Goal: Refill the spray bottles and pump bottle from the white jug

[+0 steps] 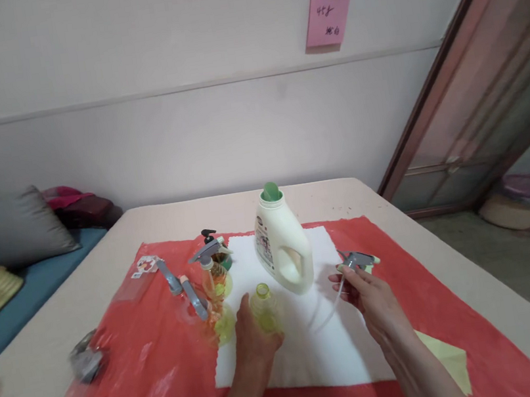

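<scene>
Our left hand (254, 334) clasps the yellow bottle (265, 312), our right hand (369, 290) the sprayer head (356, 260) — head off, neck (262, 290) open.

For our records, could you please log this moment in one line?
left hand: holds open yellow bottle | right hand: holds spray head | cream jug: stands on white sheet

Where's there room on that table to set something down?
The white sheet looks bare near its front edge, between left hand and right hand; so does the far-left table corner, between red cloth and wall. The sheet's left edge is crowded with spray bottles, its middle with the jug and held bottle.
</scene>
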Motion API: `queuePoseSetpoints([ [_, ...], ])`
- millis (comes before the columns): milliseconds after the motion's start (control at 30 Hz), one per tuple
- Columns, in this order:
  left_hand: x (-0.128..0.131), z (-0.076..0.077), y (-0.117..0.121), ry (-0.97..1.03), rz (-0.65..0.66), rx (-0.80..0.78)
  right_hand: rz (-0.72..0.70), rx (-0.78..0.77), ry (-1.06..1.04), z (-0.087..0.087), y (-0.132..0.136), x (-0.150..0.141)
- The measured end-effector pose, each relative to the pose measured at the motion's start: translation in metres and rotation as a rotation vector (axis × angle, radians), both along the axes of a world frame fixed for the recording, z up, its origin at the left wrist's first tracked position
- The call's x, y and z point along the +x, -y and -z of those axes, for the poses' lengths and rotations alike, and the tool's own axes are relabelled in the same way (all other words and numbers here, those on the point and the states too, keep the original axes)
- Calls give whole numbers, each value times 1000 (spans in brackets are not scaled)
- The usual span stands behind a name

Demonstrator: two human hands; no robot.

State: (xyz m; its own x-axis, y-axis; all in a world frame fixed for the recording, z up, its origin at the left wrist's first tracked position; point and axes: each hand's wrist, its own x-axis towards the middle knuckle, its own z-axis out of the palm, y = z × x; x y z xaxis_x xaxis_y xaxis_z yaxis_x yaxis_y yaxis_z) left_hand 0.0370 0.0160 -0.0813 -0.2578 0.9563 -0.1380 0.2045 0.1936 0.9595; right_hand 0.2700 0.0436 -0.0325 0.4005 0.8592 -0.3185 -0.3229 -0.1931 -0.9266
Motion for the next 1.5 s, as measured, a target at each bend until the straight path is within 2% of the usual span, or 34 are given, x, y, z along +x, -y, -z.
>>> queuePoseSetpoints([
  [133, 2, -1, 4, -77, -77, 95, -57, -48, 125, 5, -1, 0],
  [200, 2, -3, 5, -133, -65, 144, -75, -58, 158, 6, -2, -1],
  [333, -2, -7, 1, -219, 18, 98, -80, -61, 221, 13, -4, -4],
  [500, -11, -8, -11, -255, -71, 102, -112, -79, 357, 27, -8, -8],
  [633, -9, -11, -5, -225, -57, 119, -196, -129, 599, 35, -12, -2],
  [767, -3, -18, 8, -137, -51, 251, -200, -238, 953, 36, -12, 0],
  [867, -1, -18, 12, -143, -67, 317, -244, -303, 1158, 34, -7, -7],
  [933, 0, -15, 12, -209, -63, 386, -314, -330, 1259, 32, -5, -13],
  [1100, 3, -10, 15, -522, -65, 615, -483, -392, 1439, 22, -1, -19],
  [1233, 4, -13, 24, -630, -27, 759, -511, -428, 1507, 10, 2, -19],
  [1333, 6, -16, 32, -651, 16, 839, -423, -422, 1490, 6, 3, -20],
  [1400, 8, -16, 37, -650, 32, 869, -304, -316, 1384, 10, 2, -19],
  [1500, 11, -13, 44, -680, 83, 926, -146, -5, 1066, 25, -5, -19],
])
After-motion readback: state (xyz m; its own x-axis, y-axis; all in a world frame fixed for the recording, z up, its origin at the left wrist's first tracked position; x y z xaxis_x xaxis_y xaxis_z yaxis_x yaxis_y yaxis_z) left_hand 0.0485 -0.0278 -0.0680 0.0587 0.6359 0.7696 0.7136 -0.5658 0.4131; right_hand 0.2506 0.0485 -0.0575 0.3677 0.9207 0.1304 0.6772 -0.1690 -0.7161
